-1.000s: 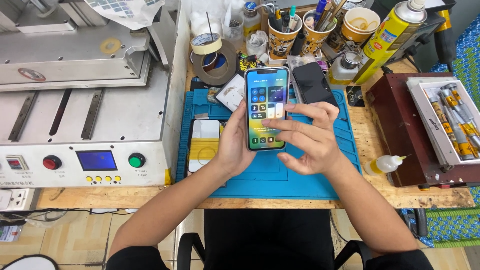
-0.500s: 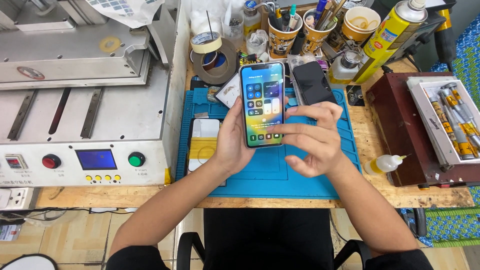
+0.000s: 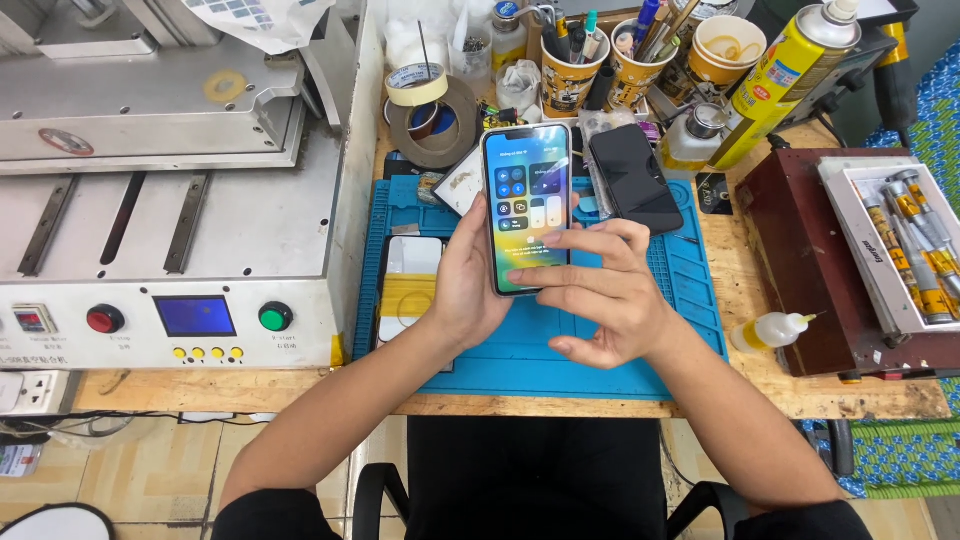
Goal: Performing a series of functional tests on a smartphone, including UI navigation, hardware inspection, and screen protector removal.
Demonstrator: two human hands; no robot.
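My left hand (image 3: 468, 282) holds a smartphone (image 3: 527, 190) upright above the blue work mat (image 3: 560, 345), gripping its left edge and back. The screen is lit and shows a panel of round and square control tiles. My right hand (image 3: 600, 292) is at the phone's lower right, fingers spread, with a fingertip touching the lower part of the screen. A second, dark-screened phone (image 3: 636, 178) lies on the mat just to the right of the held one.
A grey machine (image 3: 170, 200) with red and green buttons fills the left. A white and yellow part (image 3: 410, 285) lies on the mat's left. Tape rolls (image 3: 432, 110), cups of tools (image 3: 640, 50), a yellow spray can (image 3: 785, 75), a small glue bottle (image 3: 770, 330) and a brown box (image 3: 840, 260) with tubes surround the mat.
The phone has been lifted slightly farther from me and to the left. My right hand's fingers have shifted up onto the lower screen; the control panel stays on display.
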